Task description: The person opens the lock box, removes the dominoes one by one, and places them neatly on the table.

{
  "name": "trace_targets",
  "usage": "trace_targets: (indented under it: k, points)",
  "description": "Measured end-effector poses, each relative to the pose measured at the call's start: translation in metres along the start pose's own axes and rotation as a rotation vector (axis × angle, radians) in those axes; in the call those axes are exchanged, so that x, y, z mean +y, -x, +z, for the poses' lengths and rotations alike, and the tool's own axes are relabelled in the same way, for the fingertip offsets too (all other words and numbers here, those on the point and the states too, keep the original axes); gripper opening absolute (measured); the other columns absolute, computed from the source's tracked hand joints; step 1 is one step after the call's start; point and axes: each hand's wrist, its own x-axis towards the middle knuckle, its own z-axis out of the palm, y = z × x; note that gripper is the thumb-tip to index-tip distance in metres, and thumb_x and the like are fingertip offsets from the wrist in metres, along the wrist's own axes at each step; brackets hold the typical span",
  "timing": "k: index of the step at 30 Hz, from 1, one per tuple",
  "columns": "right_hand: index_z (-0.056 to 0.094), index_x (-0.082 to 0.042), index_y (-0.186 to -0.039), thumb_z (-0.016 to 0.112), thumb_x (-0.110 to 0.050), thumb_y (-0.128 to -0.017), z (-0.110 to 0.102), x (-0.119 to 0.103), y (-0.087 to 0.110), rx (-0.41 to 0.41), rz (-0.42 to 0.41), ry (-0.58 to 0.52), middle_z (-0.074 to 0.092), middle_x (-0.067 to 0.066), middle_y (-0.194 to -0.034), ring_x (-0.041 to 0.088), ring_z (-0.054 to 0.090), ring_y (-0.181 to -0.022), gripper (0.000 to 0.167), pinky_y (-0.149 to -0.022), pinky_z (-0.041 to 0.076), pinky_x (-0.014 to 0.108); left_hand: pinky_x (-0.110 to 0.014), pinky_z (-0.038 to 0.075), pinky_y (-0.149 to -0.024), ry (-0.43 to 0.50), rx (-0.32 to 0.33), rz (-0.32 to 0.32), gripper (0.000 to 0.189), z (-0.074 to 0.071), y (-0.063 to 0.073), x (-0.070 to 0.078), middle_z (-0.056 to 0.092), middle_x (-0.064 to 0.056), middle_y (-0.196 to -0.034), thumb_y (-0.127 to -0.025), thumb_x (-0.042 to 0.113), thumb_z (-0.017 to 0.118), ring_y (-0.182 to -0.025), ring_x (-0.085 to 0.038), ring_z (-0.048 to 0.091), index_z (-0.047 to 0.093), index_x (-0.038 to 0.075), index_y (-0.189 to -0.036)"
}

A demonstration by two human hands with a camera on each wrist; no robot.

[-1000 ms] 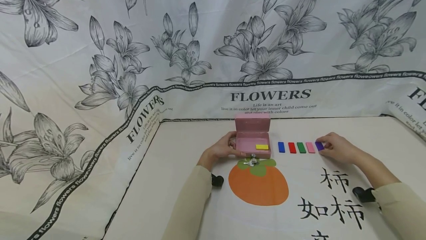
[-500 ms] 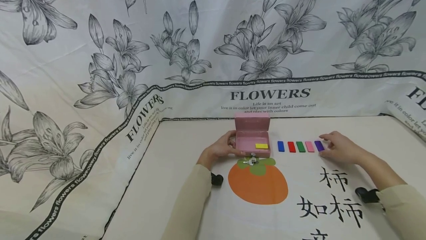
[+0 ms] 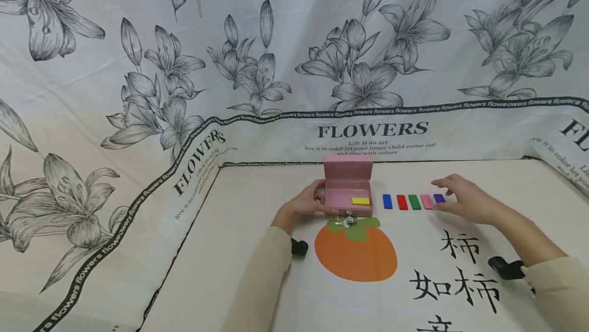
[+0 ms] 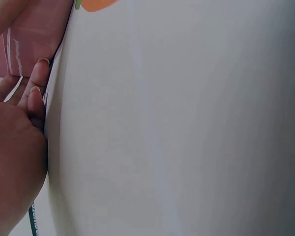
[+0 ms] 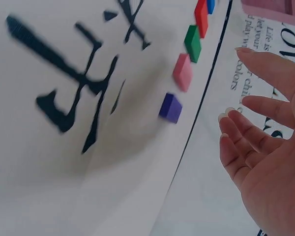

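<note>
A pink lidded box (image 3: 363, 212) stands with its lid raised, and a yellow block (image 3: 361, 201) lies inside. On its front hangs a small metal lock with a key (image 3: 348, 219). My left hand (image 3: 304, 204) grips the box's left side, thumb along the front; the left wrist view shows fingertips against its wall. Right of the box runs a row of blue (image 3: 388, 201), red (image 3: 402, 202), green (image 3: 415, 202), pink (image 3: 427, 201) and purple (image 3: 439, 198) blocks. My right hand (image 3: 471, 203) hovers at the purple block with fingers spread, holding nothing; the right wrist view shows the block (image 5: 171, 107) apart from it.
The white tablecloth (image 3: 248, 209) carries a printed orange persimmon (image 3: 356, 255) in front of the box and black characters (image 3: 460, 245) at the right. Behind the table hangs a flower-printed curtain (image 3: 257, 137) close to the box's raised lid.
My right hand has let go of the purple block, leaving it at the row's right end, and its fingers have spread and lifted. My left hand stays on the box.
</note>
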Motion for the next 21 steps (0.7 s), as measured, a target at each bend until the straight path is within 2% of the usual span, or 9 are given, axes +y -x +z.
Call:
trace_targets:
  k: [4, 14, 21]
  points:
    - [0.055, 0.010, -0.137, 0.080, -0.021, -0.090, 0.000, -0.014, -0.006, 0.001, -0.028, -0.009, 0.057, 0.032, -0.128, 0.040, 0.061, -0.105, 0.062, -0.086, 0.056, 0.055, -0.031, 0.044, -0.090, 0.008, -0.001, -0.002, 0.100, 0.000, 0.001, 0.000, 0.063, -0.005, -0.104, -0.075, 0.017, 0.093, -0.091, -0.016, 0.056, 0.036, 0.017, -0.158]
    - [0.059, 0.006, -0.135, 0.081, -0.018, -0.089, 0.006, -0.049, -0.023, -0.002, -0.088, -0.049, 0.060, 0.027, -0.129, 0.034, 0.059, -0.106, 0.057, -0.085, 0.056, 0.050, -0.029, 0.045, -0.083, 0.041, -0.007, 0.014, 0.097, -0.001, 0.000, 0.002, 0.059, -0.003, -0.103, -0.076, 0.013, 0.093, -0.088, -0.016, 0.052, 0.039, 0.016, -0.156]
    - [0.061, 0.006, -0.133, 0.079, -0.014, -0.089, 0.014, -0.067, -0.034, -0.008, -0.135, -0.076, 0.061, 0.025, -0.130, 0.034, 0.060, -0.106, 0.052, -0.084, 0.056, 0.048, -0.029, 0.044, -0.085, 0.037, -0.007, 0.005, 0.099, -0.001, 0.002, 0.003, 0.059, -0.004, -0.107, -0.075, 0.012, 0.093, -0.089, -0.016, 0.053, 0.038, 0.016, -0.157]
